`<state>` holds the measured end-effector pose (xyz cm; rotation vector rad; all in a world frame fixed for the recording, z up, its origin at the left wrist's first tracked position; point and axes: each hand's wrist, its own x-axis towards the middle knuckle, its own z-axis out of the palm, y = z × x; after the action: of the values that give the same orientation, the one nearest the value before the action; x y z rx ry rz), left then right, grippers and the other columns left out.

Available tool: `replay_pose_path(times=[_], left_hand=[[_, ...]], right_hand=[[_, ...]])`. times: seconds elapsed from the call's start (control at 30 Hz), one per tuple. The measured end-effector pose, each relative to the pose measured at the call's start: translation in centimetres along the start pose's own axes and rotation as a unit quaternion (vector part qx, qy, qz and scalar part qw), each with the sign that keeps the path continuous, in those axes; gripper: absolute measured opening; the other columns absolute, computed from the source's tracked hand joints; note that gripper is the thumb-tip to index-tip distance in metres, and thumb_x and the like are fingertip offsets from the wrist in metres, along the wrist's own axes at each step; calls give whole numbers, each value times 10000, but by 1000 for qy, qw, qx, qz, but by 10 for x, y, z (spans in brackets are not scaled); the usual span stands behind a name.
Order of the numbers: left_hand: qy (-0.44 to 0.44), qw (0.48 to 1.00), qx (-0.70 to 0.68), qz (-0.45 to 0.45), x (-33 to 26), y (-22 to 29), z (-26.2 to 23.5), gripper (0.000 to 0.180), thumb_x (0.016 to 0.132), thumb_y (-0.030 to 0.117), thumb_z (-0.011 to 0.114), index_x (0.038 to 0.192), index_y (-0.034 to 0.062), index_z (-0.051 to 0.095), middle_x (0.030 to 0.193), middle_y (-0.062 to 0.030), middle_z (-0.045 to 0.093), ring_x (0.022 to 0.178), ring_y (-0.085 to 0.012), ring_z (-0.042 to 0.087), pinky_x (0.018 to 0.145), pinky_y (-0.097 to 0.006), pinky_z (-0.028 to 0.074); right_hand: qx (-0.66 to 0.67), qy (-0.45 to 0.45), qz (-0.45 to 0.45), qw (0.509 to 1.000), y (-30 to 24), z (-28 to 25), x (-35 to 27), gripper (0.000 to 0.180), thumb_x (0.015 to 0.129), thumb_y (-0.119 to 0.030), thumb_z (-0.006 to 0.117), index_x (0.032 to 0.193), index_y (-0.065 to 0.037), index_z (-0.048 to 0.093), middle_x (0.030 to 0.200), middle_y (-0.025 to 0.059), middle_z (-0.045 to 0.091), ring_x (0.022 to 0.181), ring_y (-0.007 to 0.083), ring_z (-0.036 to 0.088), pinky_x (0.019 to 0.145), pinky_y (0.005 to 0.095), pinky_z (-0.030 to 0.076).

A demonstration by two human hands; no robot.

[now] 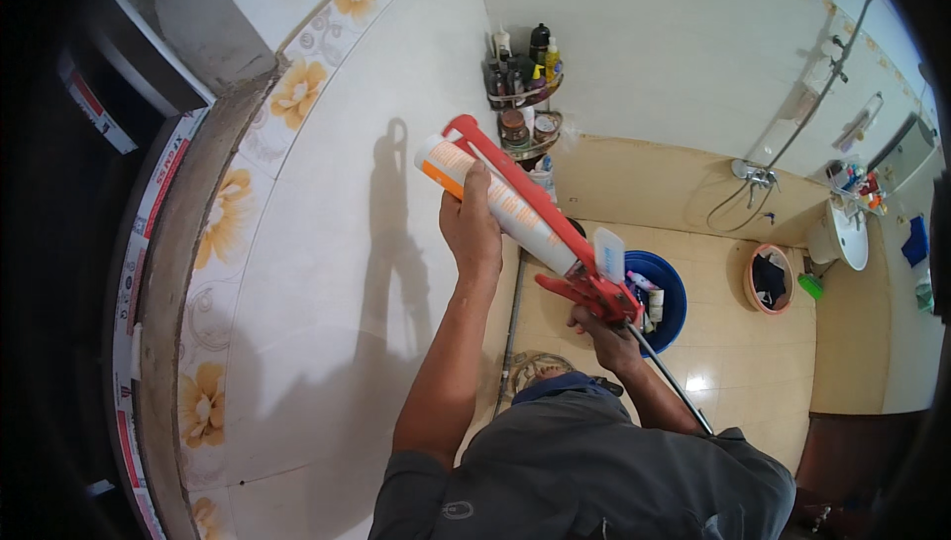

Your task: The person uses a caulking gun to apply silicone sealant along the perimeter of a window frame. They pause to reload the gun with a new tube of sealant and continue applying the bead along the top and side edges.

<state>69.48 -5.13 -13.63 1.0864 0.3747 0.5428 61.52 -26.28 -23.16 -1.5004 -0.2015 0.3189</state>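
A red caulking gun [543, 205] stretches slantwise across the middle of the view, its metal rod [666, 372] sticking out at the rear toward my right forearm. Along its frame lies a white and orange sealant cartridge [515, 215]; whether it sits fully in the frame I cannot tell. My left hand [473, 226] is closed around the cartridge near its far end. At the grip, my right hand [609, 342] holds the caulking gun from below, with some fingers hidden. A small translucent plastic piece [609, 253] shows beside the gun's rear end.
To the left rises a white tiled wall [317, 233] with a flowered border. A corner shelf [525, 94] carries several bottles and jars. On the floor are a blue tub [674, 294] with containers and a pink basket [785, 282] with dark cloth. A shower hose and washbasin [847, 238] stand right.
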Motion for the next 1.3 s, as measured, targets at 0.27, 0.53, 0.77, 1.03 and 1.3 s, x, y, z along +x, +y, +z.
replay_pose_path(times=[0.27,0.53,0.77,1.03,1.3], left_hand=[[3,946,317,68,-7,-11,-15,543,1050,531,589,1192,7,582,1083,-113,688,917,-194,680,802,-329,551],[-190,938,-282,-64,-28,-45,-17,466,1040,443,640,1353,147,462,1138,-135,655,1051,-315,675,903,-514,608],[-155,956,-250,-4,-29,-2,-8,580,999,426,695,1440,160,429,1055,-143,656,894,-326,694,846,-553,600],[-194,961,-193,36,-40,-9,-5,651,990,532,661,1422,94,446,989,-146,661,912,-298,686,823,-515,589],[-222,965,-102,92,-63,-47,-13,877,859,649,785,1339,-25,494,1019,-124,676,836,-236,703,771,-411,605]], right_hand=[[137,-47,4,989,13,-13,-3,402,969,-245,739,1285,-32,615,977,91,709,785,138,656,673,304,549],[382,-136,31,914,12,-25,-3,774,911,-282,800,1552,-102,406,1374,196,644,791,190,695,626,297,559],[50,-10,35,998,255,-147,-38,516,1058,-450,523,1485,-163,559,1532,63,565,1421,292,515,1132,540,398],[494,49,160,853,170,-168,-52,732,990,-787,395,1239,-182,724,1261,86,729,1179,332,676,981,589,512],[545,18,195,816,174,-97,-15,835,936,-843,440,973,-83,785,1034,132,777,934,345,752,723,569,601]])
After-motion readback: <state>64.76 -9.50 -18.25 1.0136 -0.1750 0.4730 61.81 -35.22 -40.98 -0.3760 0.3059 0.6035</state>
